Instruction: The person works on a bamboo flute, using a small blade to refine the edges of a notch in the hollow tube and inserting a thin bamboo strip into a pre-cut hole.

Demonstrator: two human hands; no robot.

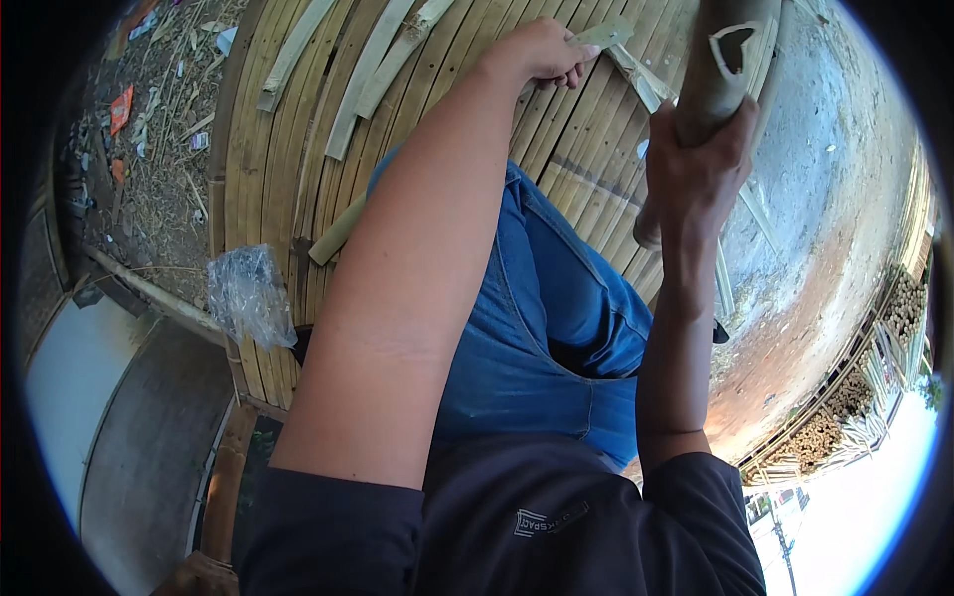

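My left hand (547, 52) is closed around one end of a short, flat, pale greenish piece (608, 35); whether it is a bamboo strip or a blade I cannot tell. Just beyond that hand, split bamboo strips (644, 81) lie on the slatted bamboo platform (556, 129). On the right, my right hand (701, 159) grips a thick brown bamboo tube (708, 84). A jagged opening shows in the tube's side above the fist. Its lower end sticks out below the hand, and its upper end runs out of view.
More split strips (373, 84) lie at the far left of the platform. A bamboo piece (338, 230) and a clear plastic bag (248, 298) are by my left arm. Littered ground (149, 119) borders the left; concrete floor (825, 219) and stacked bamboo (845, 397) lie right.
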